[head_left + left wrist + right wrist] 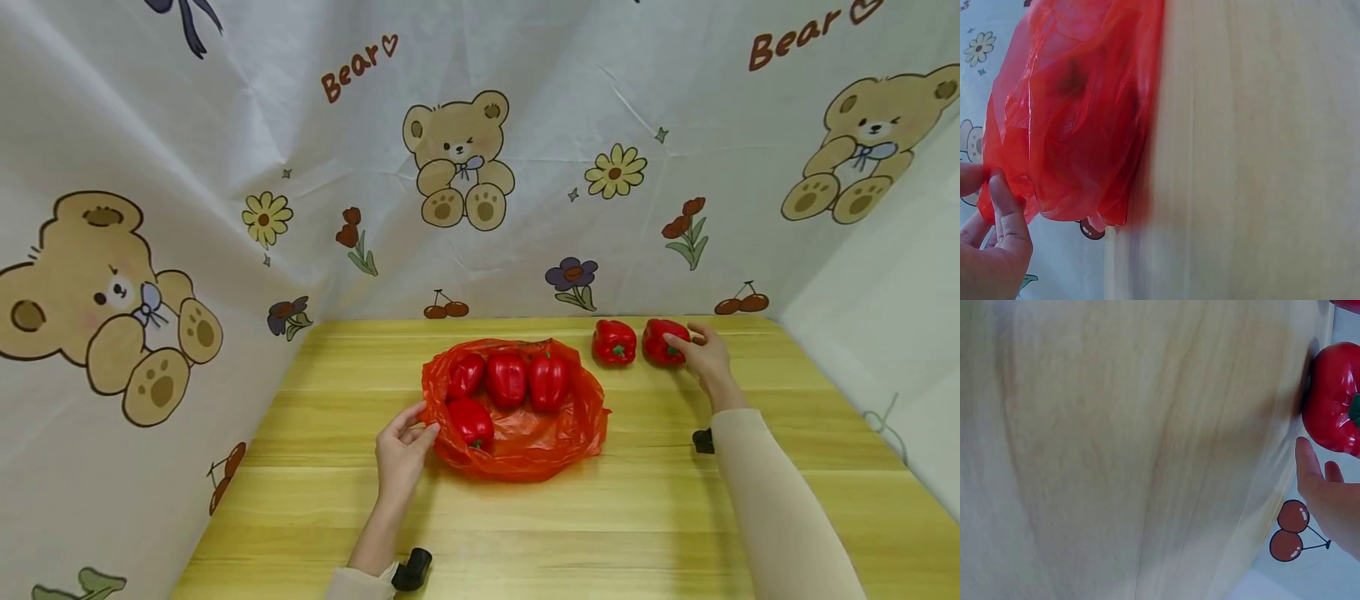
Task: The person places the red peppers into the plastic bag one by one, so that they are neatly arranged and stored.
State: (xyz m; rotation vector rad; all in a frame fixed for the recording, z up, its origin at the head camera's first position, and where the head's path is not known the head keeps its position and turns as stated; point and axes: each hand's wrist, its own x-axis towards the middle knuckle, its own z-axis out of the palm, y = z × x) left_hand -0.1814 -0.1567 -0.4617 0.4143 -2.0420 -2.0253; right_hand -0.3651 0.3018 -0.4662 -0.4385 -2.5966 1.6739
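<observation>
A red plastic bag (517,467) (1085,125) sits wide open at the middle of the table, with several red bell peppers (507,380) inside. My left hand (401,458) (997,250) pinches the bag's left rim between thumb and fingers. Outside the bag, to its right, two more red peppers stand side by side near the back edge: one nearer the bag (614,343) and one farther right (664,342) (1335,400). My right hand (703,358) (1335,503) is at the right side of the farther pepper, fingers extended and not curled round it.
The wooden table (525,542) has a back edge against a white cloth (540,108) printed with bears and flowers. A black object (412,570) is at the left wrist, another (703,441) by the right sleeve. A thin cord (892,425) hangs at the right.
</observation>
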